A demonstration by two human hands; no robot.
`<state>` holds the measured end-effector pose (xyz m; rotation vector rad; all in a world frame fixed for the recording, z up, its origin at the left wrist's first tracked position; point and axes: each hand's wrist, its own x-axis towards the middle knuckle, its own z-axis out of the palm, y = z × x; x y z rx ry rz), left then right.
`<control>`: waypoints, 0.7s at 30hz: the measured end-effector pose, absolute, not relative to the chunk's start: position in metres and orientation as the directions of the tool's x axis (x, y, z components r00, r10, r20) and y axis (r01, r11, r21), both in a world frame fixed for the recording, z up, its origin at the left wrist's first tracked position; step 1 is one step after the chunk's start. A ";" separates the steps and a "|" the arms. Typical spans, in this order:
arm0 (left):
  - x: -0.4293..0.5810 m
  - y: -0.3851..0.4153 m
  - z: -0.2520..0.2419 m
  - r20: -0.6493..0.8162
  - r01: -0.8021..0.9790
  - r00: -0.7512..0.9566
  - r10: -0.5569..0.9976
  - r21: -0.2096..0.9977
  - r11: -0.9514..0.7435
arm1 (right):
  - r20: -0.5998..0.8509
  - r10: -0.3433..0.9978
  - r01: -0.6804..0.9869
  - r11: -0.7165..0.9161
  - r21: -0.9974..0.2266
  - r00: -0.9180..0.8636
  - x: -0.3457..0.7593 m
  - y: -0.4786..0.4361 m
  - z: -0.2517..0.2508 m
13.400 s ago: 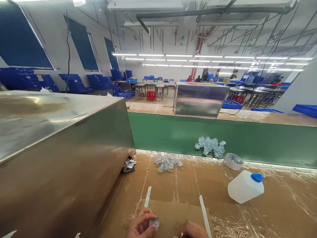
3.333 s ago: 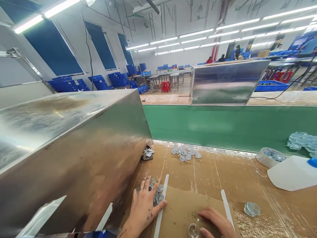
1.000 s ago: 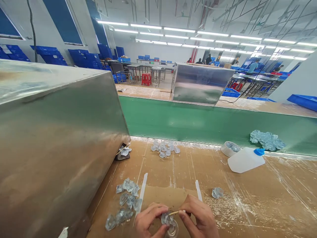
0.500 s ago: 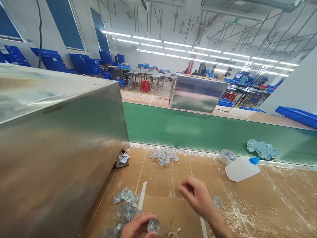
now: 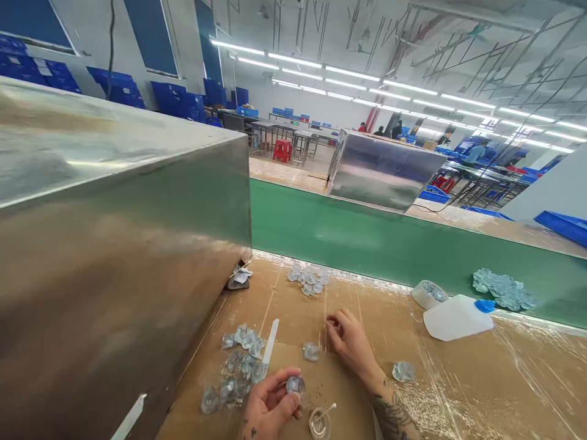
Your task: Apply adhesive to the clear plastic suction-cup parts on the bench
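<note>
Pinches a clear piece (image 5: 295, 384) in left hand (image 5: 269, 408). Half-curls right hand (image 5: 351, 343) near a loose piece (image 5: 310, 351); cannot tell if holding anything.

Box (image 5: 183, 263) to the left, strip (image 5: 348, 232) behind

On the bench (image 5: 504, 391), I see the near cluster (image 5: 246, 365) between the box and the left hand (image 5: 267, 406), a held piece (image 5: 295, 384) in its fingers. Right of it sits a dish (image 5: 316, 432) with a swab (image 5: 328, 410). One loose piece (image 5: 310, 351) lies left of the right hand (image 5: 351, 342), another loose piece (image 5: 403, 371) right. The back cluster (image 5: 309, 280) lies near the strip; further right, a tape roll (image 5: 420, 297) just behind the bottle (image 5: 452, 319).
</note>
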<state>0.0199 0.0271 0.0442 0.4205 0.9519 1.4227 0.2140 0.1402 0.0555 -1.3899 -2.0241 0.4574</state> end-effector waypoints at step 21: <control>0.005 0.024 0.063 -0.251 -0.599 -0.379 0.891 0.800 -0.029 | -0.060 0.464 0.385 0.647 -0.658 -0.884 0.165 0.133 0.082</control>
